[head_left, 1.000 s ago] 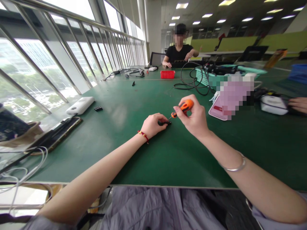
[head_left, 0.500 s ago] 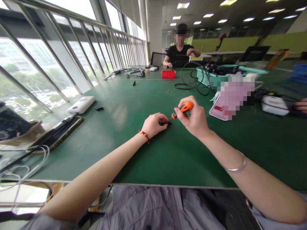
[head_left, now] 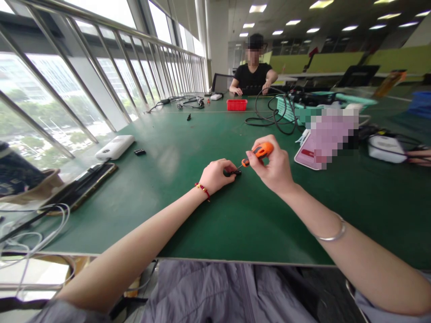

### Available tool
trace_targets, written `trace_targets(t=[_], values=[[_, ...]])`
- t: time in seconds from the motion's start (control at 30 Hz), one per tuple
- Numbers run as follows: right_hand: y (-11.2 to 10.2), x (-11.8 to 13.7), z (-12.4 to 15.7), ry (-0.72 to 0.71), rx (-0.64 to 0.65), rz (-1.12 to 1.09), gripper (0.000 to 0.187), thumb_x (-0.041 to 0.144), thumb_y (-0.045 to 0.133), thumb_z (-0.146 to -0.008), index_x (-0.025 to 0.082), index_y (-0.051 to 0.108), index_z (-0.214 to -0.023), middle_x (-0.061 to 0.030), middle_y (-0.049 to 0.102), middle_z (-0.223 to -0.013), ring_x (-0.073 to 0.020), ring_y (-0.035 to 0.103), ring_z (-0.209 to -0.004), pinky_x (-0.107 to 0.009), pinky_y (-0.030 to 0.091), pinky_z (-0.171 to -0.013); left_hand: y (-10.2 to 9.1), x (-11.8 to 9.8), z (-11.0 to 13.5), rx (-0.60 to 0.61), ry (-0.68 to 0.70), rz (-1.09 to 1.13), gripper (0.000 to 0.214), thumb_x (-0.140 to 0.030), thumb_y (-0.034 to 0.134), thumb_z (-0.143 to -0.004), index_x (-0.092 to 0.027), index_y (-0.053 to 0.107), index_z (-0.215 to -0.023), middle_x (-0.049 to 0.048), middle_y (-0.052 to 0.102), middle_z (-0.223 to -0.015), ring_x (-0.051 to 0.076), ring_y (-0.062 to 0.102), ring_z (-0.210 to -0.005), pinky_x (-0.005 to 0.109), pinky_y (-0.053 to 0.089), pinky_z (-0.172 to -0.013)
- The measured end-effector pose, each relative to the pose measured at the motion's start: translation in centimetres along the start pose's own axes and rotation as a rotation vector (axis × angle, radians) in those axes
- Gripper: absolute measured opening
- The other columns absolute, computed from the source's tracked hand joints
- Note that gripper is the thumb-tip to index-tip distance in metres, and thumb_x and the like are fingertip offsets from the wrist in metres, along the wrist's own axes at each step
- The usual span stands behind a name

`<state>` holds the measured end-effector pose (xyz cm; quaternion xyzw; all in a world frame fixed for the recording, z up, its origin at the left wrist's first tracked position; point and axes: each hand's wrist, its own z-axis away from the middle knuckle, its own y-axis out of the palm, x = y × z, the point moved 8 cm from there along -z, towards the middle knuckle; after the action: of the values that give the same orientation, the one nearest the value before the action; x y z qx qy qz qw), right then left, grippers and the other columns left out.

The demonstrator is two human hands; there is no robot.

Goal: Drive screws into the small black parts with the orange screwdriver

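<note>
My left hand rests on the green table, its thumb and fingers closed on a small black part. Most of that part is hidden by the fingers, so its kind does not show. An orange and black screwdriver is gripped in my right hand, just to the right of the left one. Its thin shaft slants down and left, and the tip meets or nearly meets the black part; exact contact is too small to tell.
Left lie a white power bank, a small black piece and a dark phone-like device. Ahead is a red box. Right are a teal basket with cables and a pink-screened phone. A person sits opposite.
My hands, the screwdriver and the black part hold almost the same place. The person opposite has lowered one raised hand towards the table. At the right edge, another person's hand has shifted slightly.
</note>
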<state>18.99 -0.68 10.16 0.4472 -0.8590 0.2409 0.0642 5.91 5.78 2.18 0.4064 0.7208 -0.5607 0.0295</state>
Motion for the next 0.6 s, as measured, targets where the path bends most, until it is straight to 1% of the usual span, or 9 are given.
trace_targets(t=[0.2, 0.37, 0.47, 0.6], values=[[-0.04, -0.07, 0.00, 0.003, 0.004, -0.012, 0.016, 0.034, 0.056, -0.081, 0.021, 0.046, -0.081, 0.0020, 0.052, -0.066, -0.0111, 0.051, -0.054, -0.024, 0.041, -0.054, -0.01, 0.04, 0.06, -0.003, 0.001, 0.001, 0.017, -0.020, 0.062, -0.067, -0.019, 0.069, -0.082, -0.0001, 0.066, -0.081, 0.013, 0.062, -0.074, 0.024, 0.049, -0.070], [0.16, -0.25, -0.03, 0.017, 0.031, -0.017, 0.015, 0.034, 0.055, -0.080, 0.021, 0.046, -0.081, 0.0022, 0.053, -0.067, -0.0106, 0.050, -0.052, -0.024, 0.040, -0.051, 0.06, 0.14, 0.02, -0.007, 0.001, 0.005, 0.017, -0.019, 0.063, -0.067, -0.019, 0.069, -0.083, -0.0003, 0.066, -0.081, 0.013, 0.062, -0.074, 0.024, 0.049, -0.070], [0.02, -0.24, -0.10, 0.040, 0.002, -0.014, 0.018, 0.035, 0.057, -0.080, 0.021, 0.046, -0.080, 0.0028, 0.051, -0.064, -0.0103, 0.049, -0.053, -0.023, 0.039, -0.052, -0.01, -0.13, 0.03, -0.007, 0.018, -0.005, 0.016, -0.019, 0.063, -0.067, -0.019, 0.069, -0.082, -0.0003, 0.066, -0.080, 0.013, 0.062, -0.074, 0.023, 0.049, -0.069], [-0.51, -0.45, -0.22, 0.125, -0.073, -0.020, 0.024, 0.037, 0.062, -0.076, 0.021, 0.045, -0.073, 0.0051, 0.044, -0.058, -0.0081, 0.040, -0.047, -0.023, 0.035, -0.048, -0.15, -0.78, 0.13, -0.002, 0.055, -0.045, 0.014, -0.018, 0.062, -0.068, -0.019, 0.069, -0.081, 0.0002, 0.065, -0.081, 0.014, 0.061, -0.074, 0.024, 0.048, -0.067]])
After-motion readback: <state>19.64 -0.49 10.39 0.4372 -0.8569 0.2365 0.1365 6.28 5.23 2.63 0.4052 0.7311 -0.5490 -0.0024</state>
